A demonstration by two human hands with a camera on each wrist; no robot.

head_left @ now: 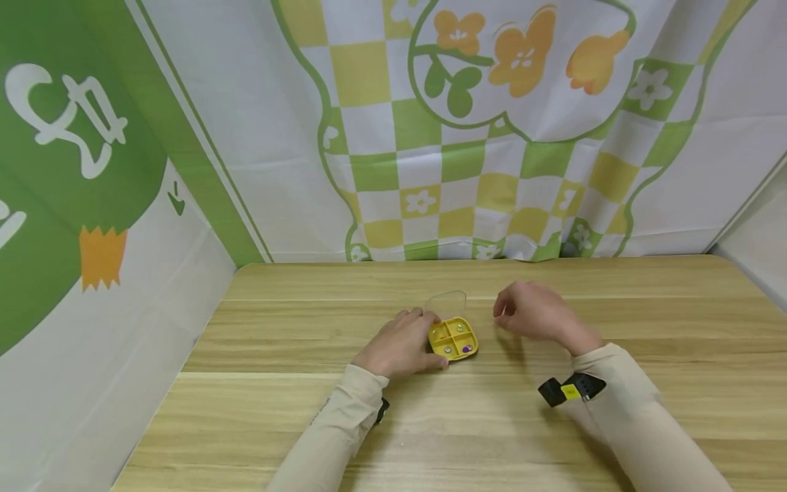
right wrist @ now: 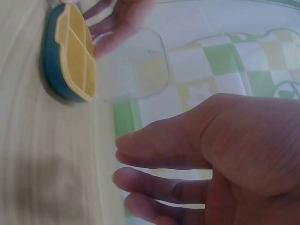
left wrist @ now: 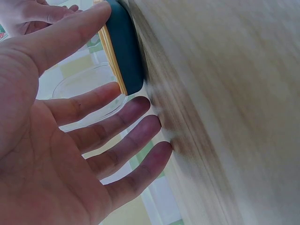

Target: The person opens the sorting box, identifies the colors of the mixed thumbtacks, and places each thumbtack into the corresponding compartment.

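Note:
A small pill box [head_left: 453, 337] lies on the table, its yellow tray split into four compartments. Its clear lid [head_left: 447, 301] stands raised on the far side. Small bead-like pieces sit inside, among them a purple piece [head_left: 465, 349] in the near right compartment. The left hand [head_left: 401, 344] holds the box at its left side, thumb at the near corner and forefinger at the far one. In the left wrist view the dark teal base [left wrist: 125, 49] shows. To the right of the box, the right hand [head_left: 536, 311] hovers, thumb and forefinger tips together; I cannot tell whether they pinch something tiny.
The wooden table [head_left: 295, 410] runs back to a hanging cloth [head_left: 375, 150] with checks and flowers. A green and white cloth [head_left: 92, 205] hangs along the left side. Black straps circle both wrists, the right strap [head_left: 568, 390] bearing a yellow tag.

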